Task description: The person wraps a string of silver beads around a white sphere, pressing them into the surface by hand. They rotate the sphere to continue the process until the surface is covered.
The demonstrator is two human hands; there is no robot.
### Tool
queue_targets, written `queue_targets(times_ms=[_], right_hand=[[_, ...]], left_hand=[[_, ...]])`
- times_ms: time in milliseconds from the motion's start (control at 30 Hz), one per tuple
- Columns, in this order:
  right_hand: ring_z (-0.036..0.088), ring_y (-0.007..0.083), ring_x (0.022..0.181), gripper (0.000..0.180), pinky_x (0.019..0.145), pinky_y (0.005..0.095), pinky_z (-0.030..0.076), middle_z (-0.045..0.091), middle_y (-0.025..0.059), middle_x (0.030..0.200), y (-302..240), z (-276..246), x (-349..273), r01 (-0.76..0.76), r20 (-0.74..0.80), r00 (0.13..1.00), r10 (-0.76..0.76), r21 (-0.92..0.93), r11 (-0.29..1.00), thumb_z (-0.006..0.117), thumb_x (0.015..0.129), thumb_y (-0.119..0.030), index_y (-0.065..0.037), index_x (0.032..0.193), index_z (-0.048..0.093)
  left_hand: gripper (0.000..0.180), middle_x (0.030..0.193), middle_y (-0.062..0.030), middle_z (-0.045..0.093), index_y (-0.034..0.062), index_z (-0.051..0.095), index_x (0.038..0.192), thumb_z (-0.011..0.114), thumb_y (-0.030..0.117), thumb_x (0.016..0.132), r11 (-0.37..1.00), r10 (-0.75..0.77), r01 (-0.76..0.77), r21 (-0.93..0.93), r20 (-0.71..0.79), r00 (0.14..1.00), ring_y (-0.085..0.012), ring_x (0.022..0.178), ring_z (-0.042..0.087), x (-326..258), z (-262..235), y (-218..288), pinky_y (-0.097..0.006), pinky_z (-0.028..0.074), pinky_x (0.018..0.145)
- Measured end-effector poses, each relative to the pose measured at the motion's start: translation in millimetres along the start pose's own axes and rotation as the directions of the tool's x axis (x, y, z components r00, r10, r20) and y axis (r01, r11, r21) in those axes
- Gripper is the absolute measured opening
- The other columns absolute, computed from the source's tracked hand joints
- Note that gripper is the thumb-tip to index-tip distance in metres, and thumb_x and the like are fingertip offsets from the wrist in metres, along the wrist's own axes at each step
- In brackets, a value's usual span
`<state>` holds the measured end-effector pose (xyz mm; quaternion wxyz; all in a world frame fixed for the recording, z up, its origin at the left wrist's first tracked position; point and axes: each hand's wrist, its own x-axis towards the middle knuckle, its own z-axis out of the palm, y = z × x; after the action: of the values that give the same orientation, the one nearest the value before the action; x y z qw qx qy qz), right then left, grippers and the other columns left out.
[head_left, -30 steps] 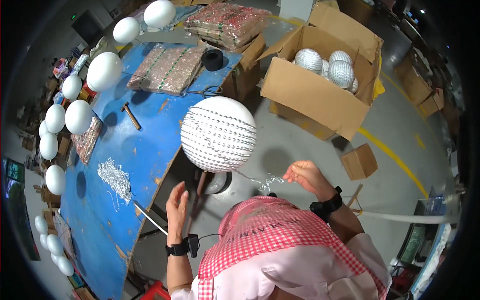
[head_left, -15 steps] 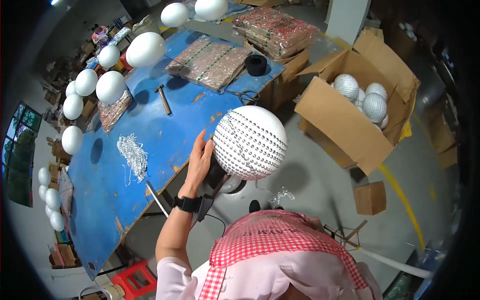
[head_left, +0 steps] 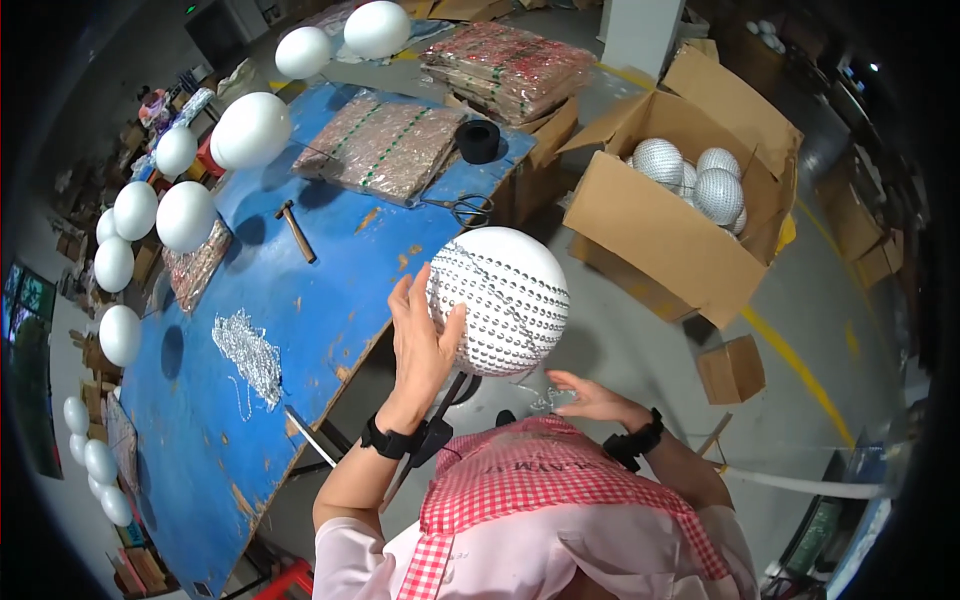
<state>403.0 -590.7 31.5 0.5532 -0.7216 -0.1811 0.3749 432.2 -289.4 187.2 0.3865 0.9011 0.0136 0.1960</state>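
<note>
A large white ball (head_left: pixel 497 302) wrapped in rows of silver beads is in front of me; its top is bare white. My left hand (head_left: pixel 425 335) holds the ball's left side, thumb across the beaded front and fingers spread along the edge. A dark rod (head_left: pixel 452 398) shows beneath the ball. At the lower right of the ball, my right hand (head_left: pixel 600 402) is open, its fingers apart and pointing left, without touching the ball. Close to those fingertips is a thin silver bead strand (head_left: pixel 543 400); whether they touch it I cannot tell.
On the blue table (head_left: pixel 330 290) lie a silver bead-chain pile (head_left: pixel 248 355), a hammer (head_left: pixel 296 232), scissors (head_left: pixel 468 208), black tape (head_left: pixel 477 141) and a wrapped bundle (head_left: pixel 380 145). Several white balls (head_left: pixel 187 216) stand at left. A cardboard box (head_left: pixel 665 232) holds beaded balls.
My right hand has come into view below the ball at right. My left thumb has moved onto the ball's front. The whole view has shifted, and the ball looks turned or tilted.
</note>
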Motion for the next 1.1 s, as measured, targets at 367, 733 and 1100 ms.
queue_targets(times_ms=[367, 733, 1100], right_hand=[[0.062, 0.0168, 0.102, 0.036, 0.089, 0.0296, 0.048, 0.064, 0.0143, 0.112, -49, -12, -9, -0.066, 0.243, 0.97, -0.03, 0.379, 0.923, 0.064, 0.09, -0.014, 0.003, 0.119, 0.053], [0.059, 0.0117, 0.061, 0.014, 0.056, 0.0232, 0.047, 0.069, 0.0107, 0.081, -165, -96, -62, 0.042, 0.014, 0.999, -0.045, 0.182, 0.982, 0.061, 0.087, -0.006, 0.006, 0.094, 0.065], [0.061, 0.0166, 0.062, 0.006, 0.053, 0.0253, 0.047, 0.068, 0.017, 0.079, -137, -194, -102, 0.383, -0.041, 0.922, -0.385, 0.229, 0.895, 0.069, 0.076, 0.001, 0.007, 0.074, 0.069]], left_hand=[[0.067, 0.122, -0.0293, 0.043, 0.0031, 0.046, 0.131, 0.075, 0.033, 0.079, 0.959, 0.154, -0.164, 0.229, 0.06, 0.986, -0.0429, 0.113, 0.044, -3, -6, 20, -0.049, 0.036, 0.096], [0.058, 0.107, -0.0195, 0.053, 0.0029, 0.053, 0.121, 0.081, 0.023, 0.074, 0.921, 0.317, -0.303, 0.244, -0.018, 0.948, -0.0355, 0.098, 0.049, -16, 4, 63, -0.043, 0.041, 0.086], [0.055, 0.111, -0.0116, 0.057, 0.0099, 0.06, 0.125, 0.077, 0.006, 0.073, 0.904, 0.222, -0.172, 0.391, -0.088, 0.971, -0.0263, 0.088, 0.055, -14, 33, 95, -0.036, 0.048, 0.073]])
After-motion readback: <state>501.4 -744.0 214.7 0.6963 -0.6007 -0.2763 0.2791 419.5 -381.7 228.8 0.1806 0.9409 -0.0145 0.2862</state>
